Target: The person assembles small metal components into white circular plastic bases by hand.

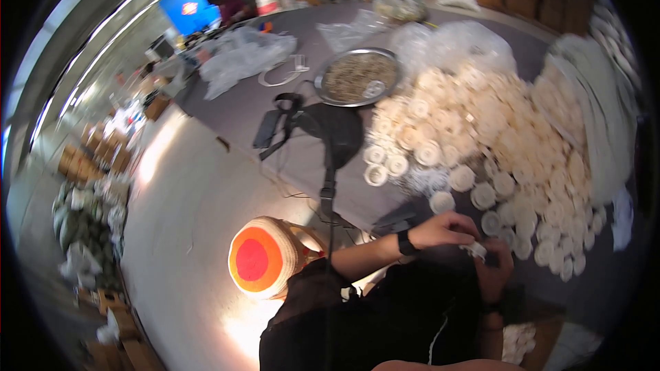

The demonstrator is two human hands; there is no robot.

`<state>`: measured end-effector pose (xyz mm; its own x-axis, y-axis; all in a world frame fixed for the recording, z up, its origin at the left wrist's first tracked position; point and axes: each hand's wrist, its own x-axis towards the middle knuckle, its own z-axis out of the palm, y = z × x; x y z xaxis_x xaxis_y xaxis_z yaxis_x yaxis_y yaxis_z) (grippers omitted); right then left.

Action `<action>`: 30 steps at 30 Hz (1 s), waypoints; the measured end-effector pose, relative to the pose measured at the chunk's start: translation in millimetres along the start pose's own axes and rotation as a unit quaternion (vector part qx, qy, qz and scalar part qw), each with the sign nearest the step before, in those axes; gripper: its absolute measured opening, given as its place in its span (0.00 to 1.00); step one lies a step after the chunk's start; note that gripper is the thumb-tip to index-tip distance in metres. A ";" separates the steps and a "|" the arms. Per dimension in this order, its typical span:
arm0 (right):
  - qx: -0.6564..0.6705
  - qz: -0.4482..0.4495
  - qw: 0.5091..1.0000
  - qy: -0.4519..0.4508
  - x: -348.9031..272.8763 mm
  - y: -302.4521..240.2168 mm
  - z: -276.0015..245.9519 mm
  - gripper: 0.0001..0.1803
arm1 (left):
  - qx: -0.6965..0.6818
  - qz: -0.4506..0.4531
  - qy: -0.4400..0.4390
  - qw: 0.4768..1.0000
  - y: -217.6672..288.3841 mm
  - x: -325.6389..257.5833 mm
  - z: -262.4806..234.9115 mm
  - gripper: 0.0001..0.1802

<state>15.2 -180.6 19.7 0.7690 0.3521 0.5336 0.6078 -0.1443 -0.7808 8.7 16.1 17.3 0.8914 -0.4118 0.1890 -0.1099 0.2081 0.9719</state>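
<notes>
My left hand and right hand pinch what looks like a small white ring together, beside the heap of white rings on the desk.

We see a dim, softly blurred fisheye view with black corners and bent edges, strong glare burning out the pale floor at near left, bright window streaks far left, and the near foreground deep in shadow.
</notes>
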 end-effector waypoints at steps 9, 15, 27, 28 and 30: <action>-0.019 -0.117 0.993 0.009 12.4 -4.5 2.2 0.17 | 0.109 0.069 0.035 0.991 21.0 -10.1 2.8 0.14; -0.020 -0.149 0.989 0.005 8.5 0.5 -1.0 0.15 | 0.150 0.061 0.009 0.987 24.8 -5.5 3.5 0.14; -0.047 -0.141 0.988 -0.033 4.9 2.1 -2.1 0.15 | 0.145 -0.023 0.023 0.989 35.0 -7.4 15.6 0.17; -0.059 -0.139 0.988 -0.034 4.5 2.0 -2.2 0.15 | 0.166 -0.021 0.020 0.986 34.7 -8.0 15.5 0.17; -0.066 -0.140 0.987 -0.037 4.3 2.2 -2.8 0.15 | 0.224 0.007 0.014 0.974 33.4 -8.9 12.9 0.17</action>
<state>20.4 -182.0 21.2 0.5530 0.4614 0.6938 0.8193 -0.1495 -0.5536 -8.6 15.3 49.9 0.8999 -0.3854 0.2041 -0.2966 -0.1977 0.9343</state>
